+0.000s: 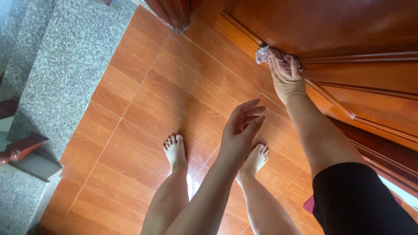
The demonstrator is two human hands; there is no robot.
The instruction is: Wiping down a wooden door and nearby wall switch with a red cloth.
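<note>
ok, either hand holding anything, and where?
Right hand presses a crumpled pinkish cloth against the brown wooden door, fingers over its top. Left hand holds nothing.

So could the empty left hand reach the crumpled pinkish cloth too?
Probably yes: the left hand hangs open in free air, nothing between it and the crumpled pinkish cloth that the right hand presses on the wooden door.

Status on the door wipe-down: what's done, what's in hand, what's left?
Done: hard to judge; the wooden door looks glossy all over, with no visible line between wiped and unwiped panels. In hand: the right hand presses a crumpled pinkish cloth against the door's moulding at a panel corner. The left hand hangs open and empty above the tiled floor. Left: cannot tell how much remains.
</note>
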